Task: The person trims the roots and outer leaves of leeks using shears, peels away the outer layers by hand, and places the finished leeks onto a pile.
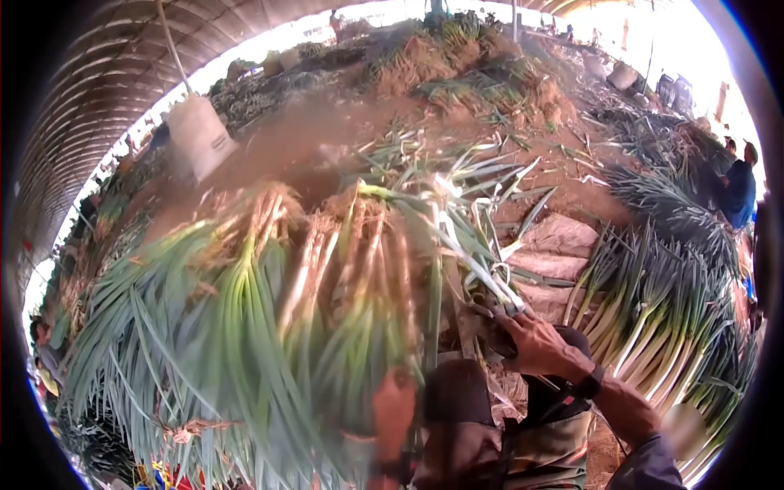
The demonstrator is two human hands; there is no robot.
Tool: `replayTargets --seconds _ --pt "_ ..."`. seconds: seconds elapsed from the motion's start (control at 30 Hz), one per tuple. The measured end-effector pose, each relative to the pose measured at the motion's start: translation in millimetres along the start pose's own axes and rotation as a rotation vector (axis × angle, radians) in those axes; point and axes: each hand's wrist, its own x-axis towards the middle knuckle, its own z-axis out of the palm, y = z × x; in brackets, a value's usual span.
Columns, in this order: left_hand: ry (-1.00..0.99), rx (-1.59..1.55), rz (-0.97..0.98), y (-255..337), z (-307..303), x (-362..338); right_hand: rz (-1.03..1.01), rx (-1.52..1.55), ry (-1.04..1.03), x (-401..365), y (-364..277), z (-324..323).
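Bearing illegible marks [219, 143], 1 sack [196, 126] sits beyond leeks [253, 286] near left hand [395, 406] and right hand [539, 345], whose grips I cannot tell.

The left hand [394, 400] is blurred, its fingers indistinct; its forearm is cut off by the lower edge. Beneath the fingers of the right hand [535, 343], a dark object [492, 331] is partly hidden and unidentifiable. Behind the right wrist, the sleeve [645, 467] is cut off below; beside that forearm, a pale round patch [684, 431] is too blurred to identify. Left of and beyond both hands, marks on the sack [198, 135] are too small to read.
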Motion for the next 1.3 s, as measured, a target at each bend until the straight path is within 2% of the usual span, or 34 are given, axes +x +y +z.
replayTargets --seconds 0.1,0.13,0.23,0.27,0.37,0.4,0.57,0.67,0.8,0.83,0.9,1.0,1.13,1.23,1.3 --pt "0.051 0.213 0.148 -3.3 7.0 6.7 -0.001 0.198 -0.129 -0.4 -10.7 -16.4" --pt "-0.019 0.233 0.049 4.8 3.2 6.3 0.034 0.227 -0.164 0.7 -13.8 -19.4" --pt "0.107 0.661 0.561 -10.1 -8.2 7.1 -0.057 0.405 -0.166 -0.3 -15.2 -18.3" --pt "0.083 0.65 0.584 -14.5 -8.7 9.6 -0.121 0.454 -0.128 -3.2 -15.3 -14.9" --pt "0.078 0.592 0.358 -15.5 4.7 10.6 -0.008 0.428 -0.373 -7.7 -24.7 -19.1" --pt "0.094 0.603 0.368 -14.7 8.5 12.5 -0.016 0.453 -0.417 -9.0 -29.0 -20.6" --pt "0.132 0.632 0.347 7.1 22.1 30.2 -0.028 0.424 -0.447 -14.6 -42.7 -25.2" --pt "0.083 0.533 0.132 -19.3 28.8 60.1 -0.081 0.466 -0.425 -14.7 -44.5 -25.8" --pt "0.39 0.334 0.177 -37.8 4.4 76.3 -0.109 0.462 -0.564 -21.5 -42.0 -19.7" --pt "0.472 0.344 0.261 -42.7 -0.9 78.1 -0.122 0.467 -0.605 -21.4 -43.9 -20.3" --pt "0.502 0.231 0.285 -38.8 -5.9 75.5 -0.154 0.406 -0.573 -28.6 -53.3 -15.7" --pt "0.463 0.198 0.278 -27.2 -7.4 61.0 -0.168 0.342 -0.579 -31.9 -60.1 -8.2" --pt "0.226 -0.154 0.044 -15.9 10.4 30.7 -0.136 0.239 -0.569 -28.1 -69.1 -7.3" --pt "0.215 -0.287 0.091 -8.8 33.8 4.7 -0.117 0.207 -0.512 -16.0 -74.0 -8.1" --pt "0.188 -0.218 0.116 -14.5 39.3 -4.9 -0.088 0.205 -0.493 -4.7 -74.3 -5.7"
